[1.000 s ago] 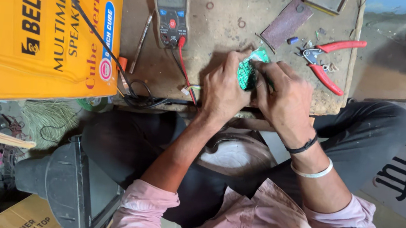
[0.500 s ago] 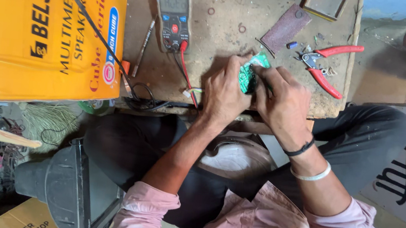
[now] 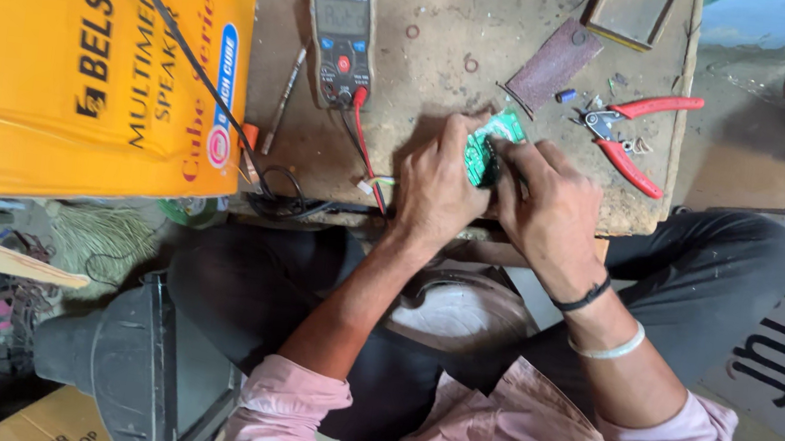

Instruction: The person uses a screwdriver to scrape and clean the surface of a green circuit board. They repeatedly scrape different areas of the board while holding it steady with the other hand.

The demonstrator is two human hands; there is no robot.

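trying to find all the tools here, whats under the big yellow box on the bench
The yellow box covers the bench's left part. A black cable crosses its top and a slim metal probe lies beside its edge. Anything beneath it is hidden.

One head camera — looking steeply down, close over the workbench (image 3: 452, 23).

A small electronics repair workshop: a worn, stained counter (image 3: 449, 51) at the top of the frame carries a multimeter (image 3: 339, 42), red-handled pliers (image 3: 630, 129) and a green circuit board (image 3: 486, 148), with a yellow speaker box (image 3: 79, 61) upper left.
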